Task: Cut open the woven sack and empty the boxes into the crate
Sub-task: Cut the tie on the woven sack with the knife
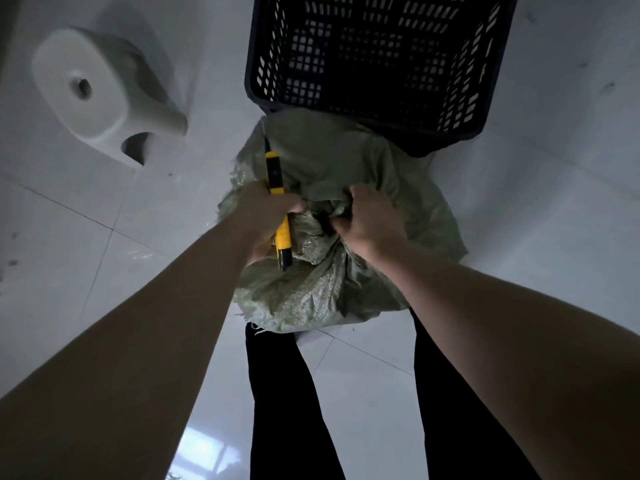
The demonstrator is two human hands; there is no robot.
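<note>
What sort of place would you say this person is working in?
Probably an indoor storeroom or utility room, though I can't be sure: a glossy white tiled floor, a white plastic stool, and a dark slotted crate next to a green woven sack.

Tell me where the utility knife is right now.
In the head view the yellow utility knife sits left of centre, gripped in the left hand above the green woven sack, blade pointing toward the dark crate.
</note>
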